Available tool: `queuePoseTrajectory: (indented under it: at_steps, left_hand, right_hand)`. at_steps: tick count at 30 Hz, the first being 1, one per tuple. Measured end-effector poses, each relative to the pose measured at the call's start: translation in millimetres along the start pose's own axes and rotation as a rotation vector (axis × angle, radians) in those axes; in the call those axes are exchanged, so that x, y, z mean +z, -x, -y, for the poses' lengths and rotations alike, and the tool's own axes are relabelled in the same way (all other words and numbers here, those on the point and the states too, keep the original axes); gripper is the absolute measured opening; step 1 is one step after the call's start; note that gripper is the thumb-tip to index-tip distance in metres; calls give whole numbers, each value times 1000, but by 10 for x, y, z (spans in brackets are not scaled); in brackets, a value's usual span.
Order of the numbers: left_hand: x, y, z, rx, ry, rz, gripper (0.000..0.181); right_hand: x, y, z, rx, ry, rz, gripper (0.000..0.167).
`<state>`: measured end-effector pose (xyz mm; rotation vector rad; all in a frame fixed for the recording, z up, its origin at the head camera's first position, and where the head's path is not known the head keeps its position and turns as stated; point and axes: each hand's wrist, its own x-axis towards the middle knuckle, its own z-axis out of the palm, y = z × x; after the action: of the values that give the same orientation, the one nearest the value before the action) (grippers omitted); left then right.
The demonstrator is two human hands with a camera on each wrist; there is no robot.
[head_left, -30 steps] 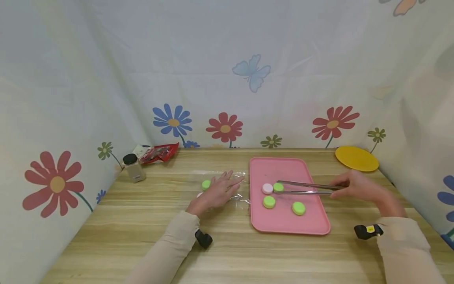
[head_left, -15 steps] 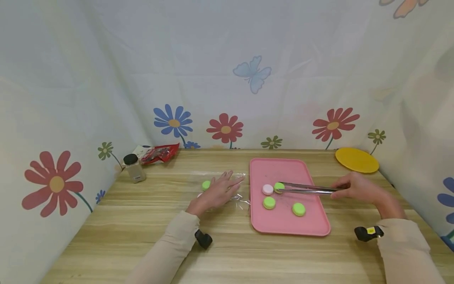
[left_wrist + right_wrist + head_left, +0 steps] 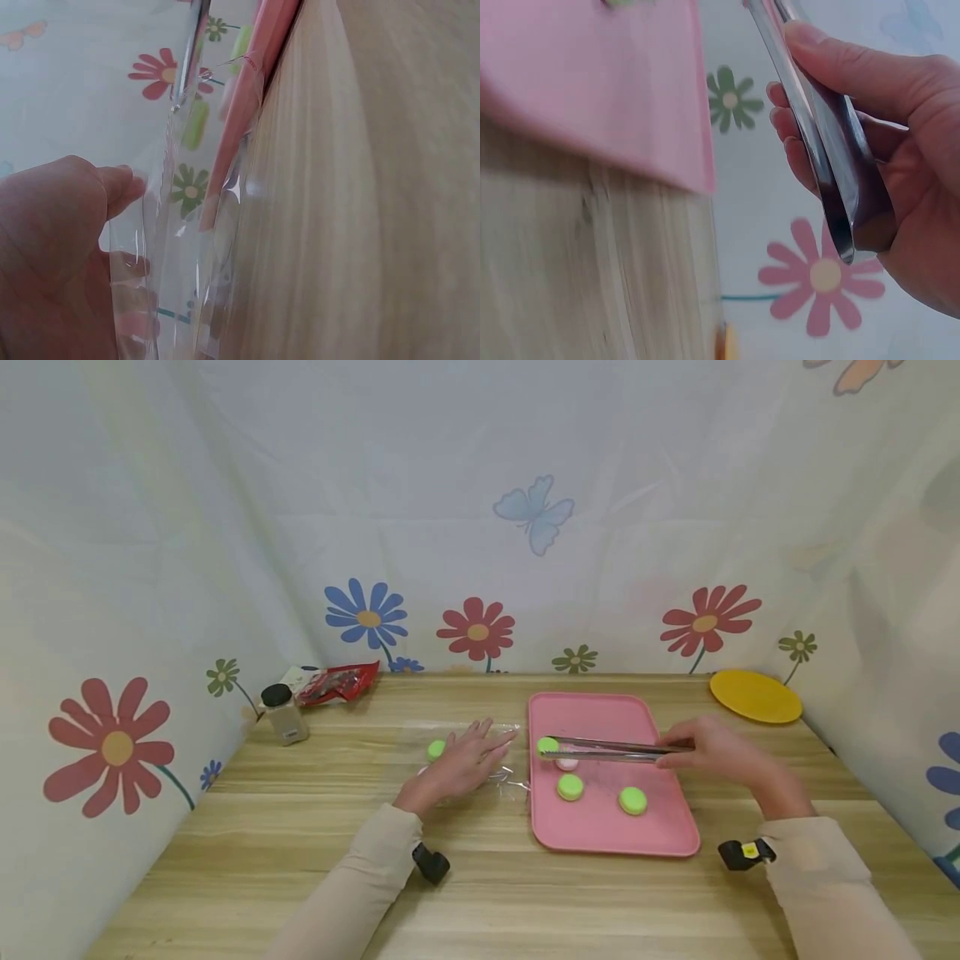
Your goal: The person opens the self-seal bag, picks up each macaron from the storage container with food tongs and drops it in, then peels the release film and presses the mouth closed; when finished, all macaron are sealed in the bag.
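My right hand [image 3: 708, 752] grips a pair of metal tongs [image 3: 607, 747], the thumb on one arm and the fingers round the other. The tongs' tips hold a green macaron [image 3: 548, 746] over the left side of the pink tray [image 3: 607, 831]. Just below the tips sits a pink macaron [image 3: 567, 763], partly covered by them. Two more green macarons [image 3: 570, 787] lie nearer. Left of the tray my left hand [image 3: 461, 768] holds up the film of a clear plastic bag [image 3: 172, 247], its mouth facing the tray. A green macaron [image 3: 436, 749] shows at the bag, beside a mostly hidden pale one.
A black-capped jar [image 3: 285, 717] and a red packet [image 3: 337, 683] stand at the back left of the wooden table [image 3: 480, 902]. At the back right lies a yellow plate [image 3: 754, 696]. A flower-printed cloth [image 3: 420, 527] hangs round the table.
The tongs have closed on the green macaron and carried it left past the pink one, towards the bag. My right hand moved left with them; my left hand stayed put.
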<state>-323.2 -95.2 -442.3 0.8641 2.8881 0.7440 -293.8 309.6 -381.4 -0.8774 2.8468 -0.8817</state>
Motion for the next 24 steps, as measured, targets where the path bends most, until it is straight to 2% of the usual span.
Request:
queuePoseTrajectory:
  at_steps: [5,13,17,24]
  left_hand:
    - [-12,-4,-5,13,16,-1,49]
    - [4,11,-10,24,34,-9,48]
    - [18,8,-1,41,37,-17,47]
    - [43,-8,17,46,27,-35,48]
  right_hand:
    - [160,-176,138,-5,6,31,21]
    - [447,-429,301,-33,90,-15,15]
    - [556,-525,385,-42,93,-33,13]
    - [707,-676,507,-2,93,-49,9]
